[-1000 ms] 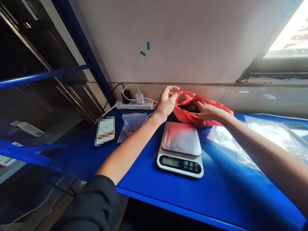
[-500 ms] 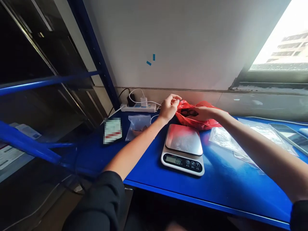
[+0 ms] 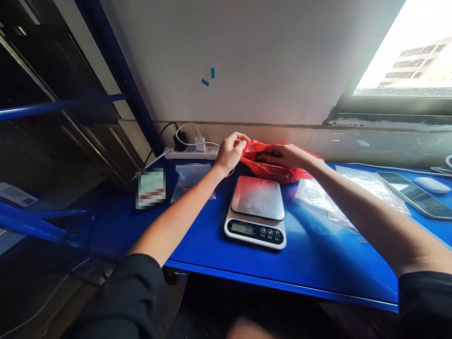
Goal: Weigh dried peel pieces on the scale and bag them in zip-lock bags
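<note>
Head view, little changed in the last second: the left hand (image 3: 229,153) still pinches the rim of the bag (image 3: 278,175), lying on the table (image 3: 318,254) just behind the bare scale (image 3: 257,212), while the right hand (image 3: 286,155) stays in its mouth, fingers hidden, grip unclear.

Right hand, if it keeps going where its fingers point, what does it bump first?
Likely the dark contents inside the red bag, whose mouth the right hand reaches into; depth is unclear.
</note>
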